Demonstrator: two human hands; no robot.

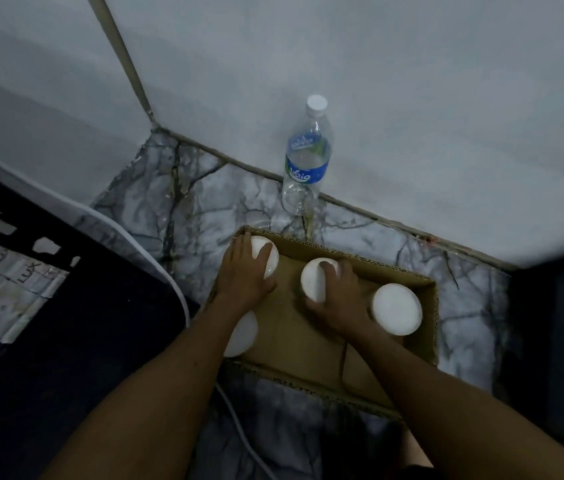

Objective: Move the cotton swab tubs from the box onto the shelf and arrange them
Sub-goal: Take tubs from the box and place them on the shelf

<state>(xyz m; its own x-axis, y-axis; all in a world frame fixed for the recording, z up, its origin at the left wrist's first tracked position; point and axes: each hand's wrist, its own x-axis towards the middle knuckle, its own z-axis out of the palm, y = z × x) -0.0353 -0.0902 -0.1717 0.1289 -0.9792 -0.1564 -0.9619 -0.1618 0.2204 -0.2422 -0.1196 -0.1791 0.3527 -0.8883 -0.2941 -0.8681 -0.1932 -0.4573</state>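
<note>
Open cardboard box (429, 296) on marble-patterned floor (204, 199), holding four white-lidded tubs. Left hand (244, 271) fingers curled over far-left tub (268, 254); right hand (337, 299) fingers clamped around middle tub (313, 278). Right tub (396, 308) and near-left tub (242, 336) untouched. Water bottle (306, 157) upright behind, against wall.

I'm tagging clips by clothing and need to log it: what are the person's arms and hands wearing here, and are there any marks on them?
Both forearms are bare, with no sleeves in view. The left hand and right hand have no gloves, and no rings, watch or bracelet show. A small dark mark shows near the left wrist; the dim light leaves it unclear what it is.
</note>
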